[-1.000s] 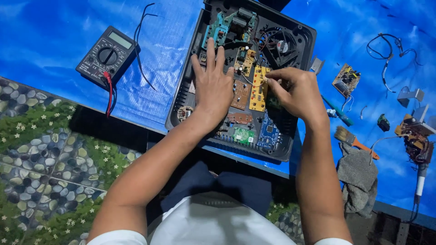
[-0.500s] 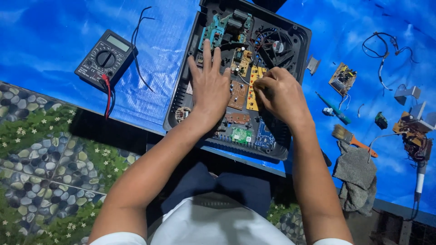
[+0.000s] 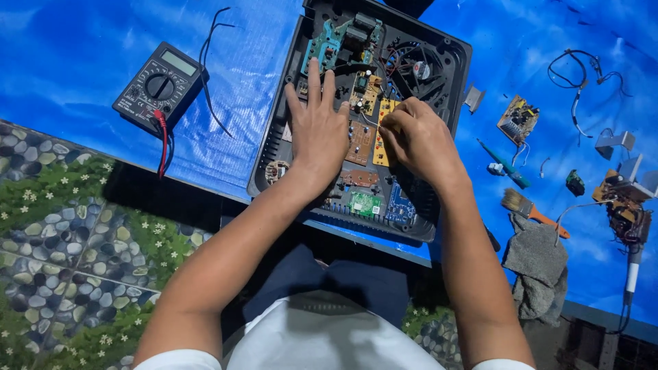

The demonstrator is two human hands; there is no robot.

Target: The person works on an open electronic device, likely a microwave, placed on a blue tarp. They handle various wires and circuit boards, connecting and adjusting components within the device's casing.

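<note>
An open black device case (image 3: 274,147) lies on the blue sheet, filled with circuit boards and a fan (image 3: 419,68). My left hand (image 3: 317,130) lies flat on the boards at the case's left middle, fingers spread and pointing away from me, holding nothing. My right hand (image 3: 419,140) is curled just to its right. Its fingertips are pinched at the yellow circuit board (image 3: 381,109); what sits between them is hidden. A brown board (image 3: 359,142) shows between the two hands. Green (image 3: 363,203) and blue (image 3: 399,209) small boards sit near the case's front edge.
A black multimeter (image 3: 159,85) with a red lead (image 3: 163,140) lies at the left. Right of the case are a small loose board (image 3: 519,120), a teal screwdriver (image 3: 508,164), a brush (image 3: 529,207), a grey cloth (image 3: 538,264), wires (image 3: 576,75) and a wired board (image 3: 625,205). Pebble-patterned flooring (image 3: 62,226) shows below.
My right hand has slid a little to the left, from the case's right side onto the yellow board. My left hand has stayed flat in nearly the same place.
</note>
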